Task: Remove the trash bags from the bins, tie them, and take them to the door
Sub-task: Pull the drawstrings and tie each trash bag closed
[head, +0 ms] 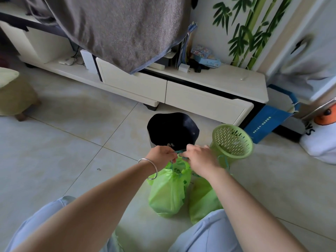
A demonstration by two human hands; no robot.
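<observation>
A light green trash bag (166, 195) stands on the tiled floor in front of my knees. Both hands hold its teal drawstring (179, 152) above the gathered mouth. My left hand (162, 154), with a silver bangle on the wrist, pinches one end. My right hand (201, 160) pinches the other, and the string is drawn tight between them. A second green bag (202, 200) lies to the right under my right forearm. Behind the hands stands a dark bin (172, 130), and a green slotted basket bin (232, 140) sits to its right.
A low cream TV cabinet (209, 100) with drawers runs along the wall, with a grey blanket (118, 30) hanging over it. A blue paper bag (269, 122) and a white bag (320, 140) sit at the right. A padded stool (14, 93) stands at the left.
</observation>
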